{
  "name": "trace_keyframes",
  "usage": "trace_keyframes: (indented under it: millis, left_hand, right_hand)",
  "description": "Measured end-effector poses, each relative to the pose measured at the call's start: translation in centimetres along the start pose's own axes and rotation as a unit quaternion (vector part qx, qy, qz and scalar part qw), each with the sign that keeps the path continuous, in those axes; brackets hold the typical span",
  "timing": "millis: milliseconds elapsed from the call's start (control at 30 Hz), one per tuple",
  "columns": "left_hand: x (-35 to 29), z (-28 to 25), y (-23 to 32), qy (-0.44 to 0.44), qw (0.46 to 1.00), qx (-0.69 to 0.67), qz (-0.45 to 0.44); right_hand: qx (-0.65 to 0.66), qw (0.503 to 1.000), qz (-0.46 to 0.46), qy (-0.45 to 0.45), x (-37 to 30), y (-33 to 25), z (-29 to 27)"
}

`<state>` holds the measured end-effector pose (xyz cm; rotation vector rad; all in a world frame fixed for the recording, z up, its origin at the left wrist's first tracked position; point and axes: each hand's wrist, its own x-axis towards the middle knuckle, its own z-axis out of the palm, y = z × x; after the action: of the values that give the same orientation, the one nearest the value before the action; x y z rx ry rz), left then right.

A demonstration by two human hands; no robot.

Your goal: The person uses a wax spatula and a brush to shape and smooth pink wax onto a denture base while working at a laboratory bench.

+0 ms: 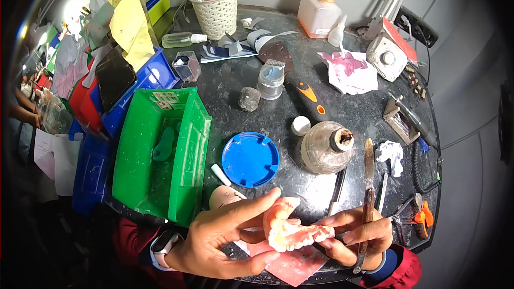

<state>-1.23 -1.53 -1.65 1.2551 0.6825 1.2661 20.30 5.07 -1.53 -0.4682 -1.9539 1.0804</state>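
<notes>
Near the front edge of the bench my left hand (214,238) grips a pink denture (292,233) with a row of white teeth, thumb below and fingers above. My right hand (361,235) holds a wax knife (369,182) upright between its fingers, the stained blade pointing away from me. The right fingertips also touch the denture's right end. Under the hands lies a pink wax sheet (300,268). A pale pink piece with dark marks (222,195) is partly hidden behind my left hand.
A green bin (187,182) stands left, beside a blue lid (250,159). A glass spirit burner (324,150) sits ahead, near a white cap (301,125). Orange-handled pliers (423,219) and a handpiece (412,115) lie right. Another person's hand (27,107) shows far left.
</notes>
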Motion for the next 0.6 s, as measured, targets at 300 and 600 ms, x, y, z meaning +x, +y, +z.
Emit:
trace_keyframes:
  millis: [300, 600]
  left_hand:
    - [0.05, -0.58, 0.35, 0.022, 0.999, 0.004, -0.046]
    - [-0.14, -0.72, 0.2, 0.061, 0.995, -0.002, -0.084]
  right_hand:
    - [-0.068, 0.997, -0.031, -0.035, 0.31, -0.09, 0.11]
    - [-0.034, 0.999, 0.016, -0.022, 0.22, -0.32, 0.17]
